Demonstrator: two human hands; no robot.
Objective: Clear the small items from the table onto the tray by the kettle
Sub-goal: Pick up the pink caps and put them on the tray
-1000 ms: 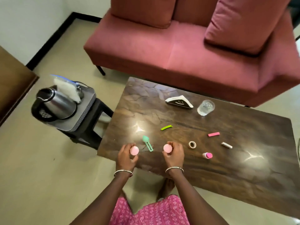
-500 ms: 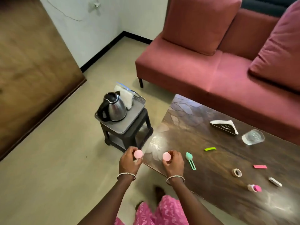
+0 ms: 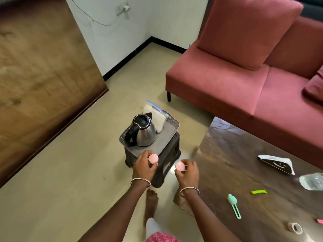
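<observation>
My left hand (image 3: 143, 166) pinches a small pink round item (image 3: 153, 158) just over the near edge of the grey tray (image 3: 165, 137). A second pink round item (image 3: 180, 166) is pinched in my right hand (image 3: 188, 172), above the black stool's near right corner, between tray and table. The steel kettle (image 3: 142, 132) stands on the tray's left side with a white bag (image 3: 156, 117) behind it. On the dark wooden table (image 3: 244, 163) lie a teal clip (image 3: 233, 206), a green clip (image 3: 259, 191), a roll of tape (image 3: 295, 228) and a pink piece (image 3: 319, 220) at the frame's edge.
The tray rests on a low black stool (image 3: 164, 161) on the beige floor. A black-and-white napkin holder (image 3: 277, 164) and a clear glass (image 3: 312, 181) stand on the table. A red sofa (image 3: 244, 75) is behind, a wooden panel (image 3: 35, 75) at left. My bare foot (image 3: 151, 201) is below the stool.
My view swung left from the table toward the stool. Both hands carried the pink items off the table edge; the left one now reaches the tray's near edge.
</observation>
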